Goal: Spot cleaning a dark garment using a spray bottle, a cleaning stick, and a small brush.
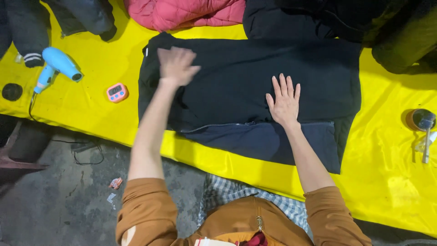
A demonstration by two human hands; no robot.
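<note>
1. Dark jacket (236, 86): lies flat on the yellow counter (104, 114).
2. Left hand (175, 66), blurred, loosely curled on it; right hand (284, 102) flat, spread.
3. Likely soft, light, limp; grip at hem or shoulder edges.

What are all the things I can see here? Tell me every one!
Table cover: one, bright yellow, spread under everything.
Dark jacket: one, black with a navy lining and a zip, lying flat in the middle.
Pink jacket: one, quilted, top edge.
Dark clothes: a heap, black and olive, top right.
Dark garment: one, black with striped cuff, top left.
Hair dryer: one, light blue, left side.
Timer: one, pink, small, beside the jacket.
Round black item: one, far left; cannot tell what.
Round tin and tool: one each, right edge.
Floor: grey, with scraps.
Left hand: blurred, on the jacket's left part.
Right hand: flat on the jacket, fingers spread.
</note>
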